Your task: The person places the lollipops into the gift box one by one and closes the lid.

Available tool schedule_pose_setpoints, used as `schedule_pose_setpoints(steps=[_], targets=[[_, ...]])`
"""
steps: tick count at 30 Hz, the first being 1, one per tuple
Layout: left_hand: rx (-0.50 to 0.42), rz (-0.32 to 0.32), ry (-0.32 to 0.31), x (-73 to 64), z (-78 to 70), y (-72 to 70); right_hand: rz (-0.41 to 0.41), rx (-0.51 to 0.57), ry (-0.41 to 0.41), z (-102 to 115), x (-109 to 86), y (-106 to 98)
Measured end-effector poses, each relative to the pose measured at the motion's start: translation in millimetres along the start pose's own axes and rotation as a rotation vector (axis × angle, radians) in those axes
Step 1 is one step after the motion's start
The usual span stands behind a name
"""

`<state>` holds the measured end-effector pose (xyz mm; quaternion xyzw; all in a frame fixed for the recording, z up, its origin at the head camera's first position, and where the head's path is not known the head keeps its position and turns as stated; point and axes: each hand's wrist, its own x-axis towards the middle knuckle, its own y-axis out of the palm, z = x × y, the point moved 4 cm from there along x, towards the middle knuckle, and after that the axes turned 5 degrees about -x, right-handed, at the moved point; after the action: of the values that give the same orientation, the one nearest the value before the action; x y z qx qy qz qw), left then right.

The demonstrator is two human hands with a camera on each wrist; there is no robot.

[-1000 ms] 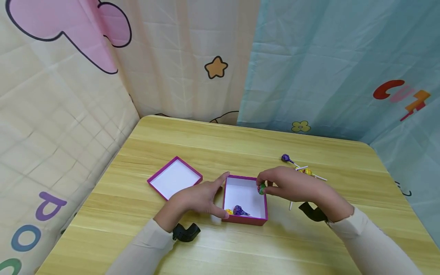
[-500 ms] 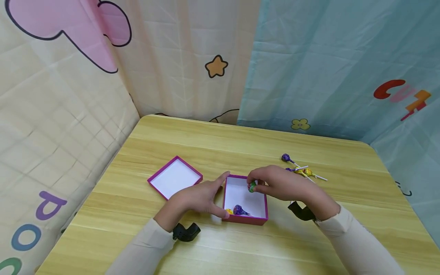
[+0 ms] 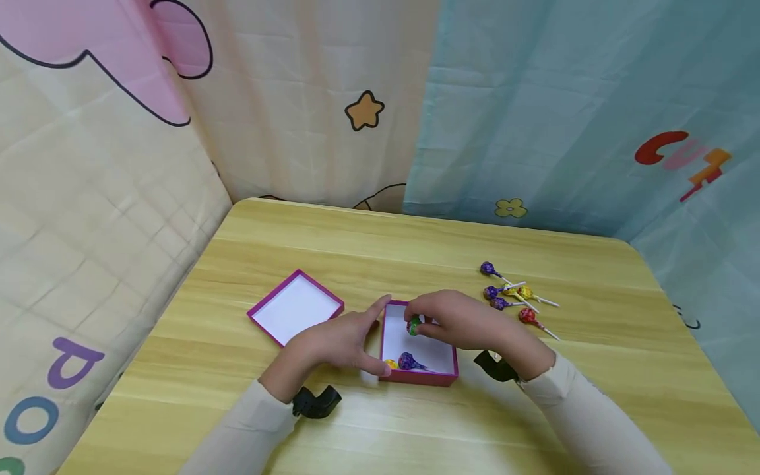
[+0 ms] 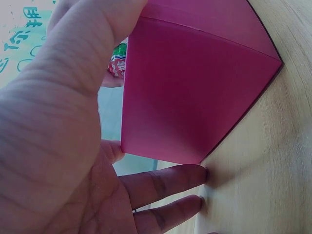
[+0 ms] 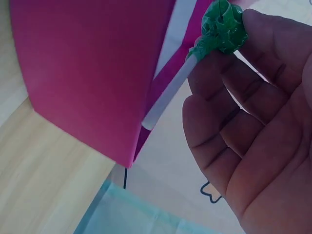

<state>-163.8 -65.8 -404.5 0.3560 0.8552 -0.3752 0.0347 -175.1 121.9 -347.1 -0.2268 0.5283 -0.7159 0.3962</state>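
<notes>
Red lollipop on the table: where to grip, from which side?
Probably pinch the red lollipop by its round head, coming from above and the near side. It lies flat, thin stick angled toward the near right, while the loose purple and yellow lollipops cluster beyond it.

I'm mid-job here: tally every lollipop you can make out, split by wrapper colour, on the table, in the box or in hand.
Purple lollipops: 4
Yellow lollipops: 3
Red lollipop: 1
Green-and-red lollipop: 1
Total in sight: 9; others may be hidden.
</notes>
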Motion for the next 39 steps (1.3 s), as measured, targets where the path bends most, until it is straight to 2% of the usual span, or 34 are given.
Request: schedule_pose_setpoints(steps=[8,23,30,39], targets=[[-0.023,-0.001,0.043,-0.7,0.9,-1.0,0.018,0.006,-0.01,4,8.8,6],[-0.03,-0.002,0.05,-0.6,2.3,-2.2,0.133,-0.025,0.044,0,26.1,32],[-0.045,0.001,0.059,-1.4,3.8,-2.0,0.118,-0.001,0.019,-2,30.7,39],[-0.035,0.003,0.069,-0.1,2.0,-1.6,0.117,0.041,0.031,-4,32.8,45]])
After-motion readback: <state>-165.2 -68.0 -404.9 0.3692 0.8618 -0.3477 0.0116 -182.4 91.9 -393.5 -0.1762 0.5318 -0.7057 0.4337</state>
